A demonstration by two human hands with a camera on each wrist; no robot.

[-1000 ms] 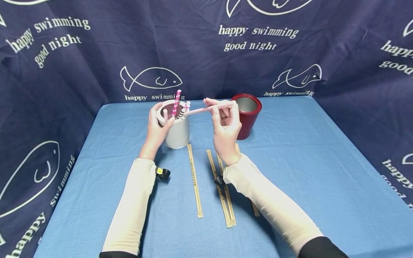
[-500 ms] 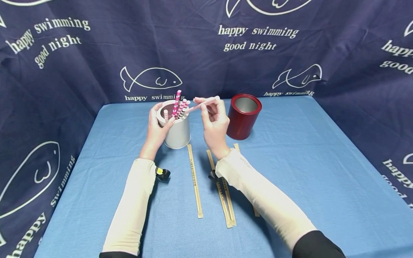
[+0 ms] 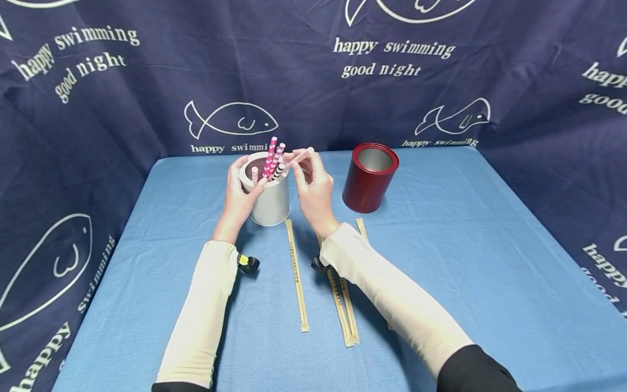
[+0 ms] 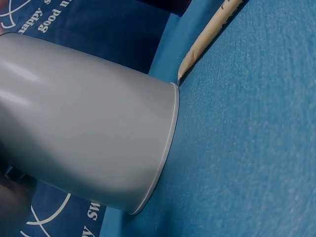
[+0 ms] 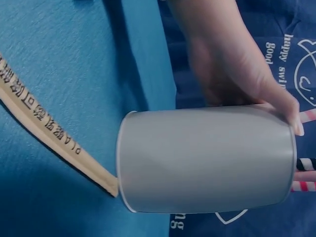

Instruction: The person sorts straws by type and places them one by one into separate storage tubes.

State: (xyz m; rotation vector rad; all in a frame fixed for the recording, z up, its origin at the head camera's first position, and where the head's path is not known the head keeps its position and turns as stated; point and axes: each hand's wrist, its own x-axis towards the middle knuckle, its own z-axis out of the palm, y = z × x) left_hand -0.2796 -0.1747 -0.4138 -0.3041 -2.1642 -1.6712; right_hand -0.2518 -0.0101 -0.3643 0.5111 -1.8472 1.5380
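Left grip (image 3: 239,194) curled around upper wall of white cylindrical metal can (image 3: 271,204), which stood upright on blue cloth-covered desk (image 3: 470,256) | right grip (image 3: 313,189) pinched pale-pink tubular straw (image 3: 303,154), lower end at can's mouth | patterned straws (image 3: 270,157) leaned inside | red cylindrical metal can (image 3: 364,188) stood apart, rightward.

This looks like a staged filming corner. A table (image 3: 470,256) under plain blue cloth is walled at the back and both sides by navy curtains (image 3: 313,81) printed with white fish (image 3: 245,123) and the words "happy swimming, good night". A small black camera (image 3: 249,265) sits at each pale cuff (image 3: 219,255). The building beyond is hidden.
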